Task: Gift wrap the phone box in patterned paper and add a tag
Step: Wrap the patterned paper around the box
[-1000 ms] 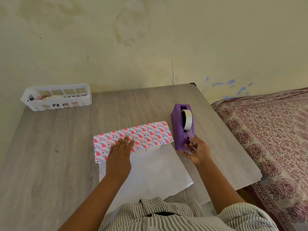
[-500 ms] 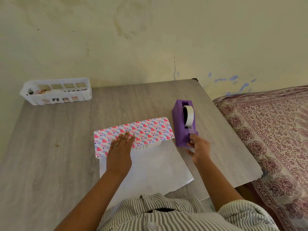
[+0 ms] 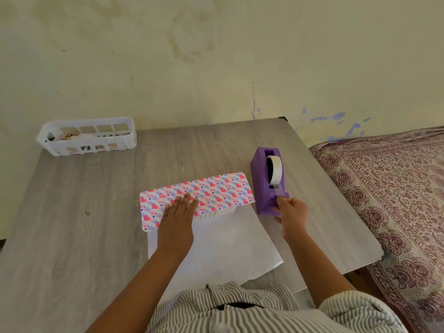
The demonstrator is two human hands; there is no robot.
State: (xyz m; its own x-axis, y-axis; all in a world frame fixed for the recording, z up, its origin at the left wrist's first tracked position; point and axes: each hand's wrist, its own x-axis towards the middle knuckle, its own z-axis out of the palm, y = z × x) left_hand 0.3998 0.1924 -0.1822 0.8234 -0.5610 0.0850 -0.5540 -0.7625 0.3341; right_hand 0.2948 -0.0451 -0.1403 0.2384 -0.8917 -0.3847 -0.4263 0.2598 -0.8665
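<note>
left hand (image 3: 176, 223): flat, fingers straight — pressing the heart paper (image 3: 211, 193) over the box
right hand (image 3: 292, 213): pinching tape end at the purple dispenser (image 3: 268, 182)

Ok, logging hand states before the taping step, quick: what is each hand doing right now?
Left hand: open, fingers flat, pressing the patterned paper onto the box.
Right hand: pinching the tape end at the purple tape dispenser.
</note>
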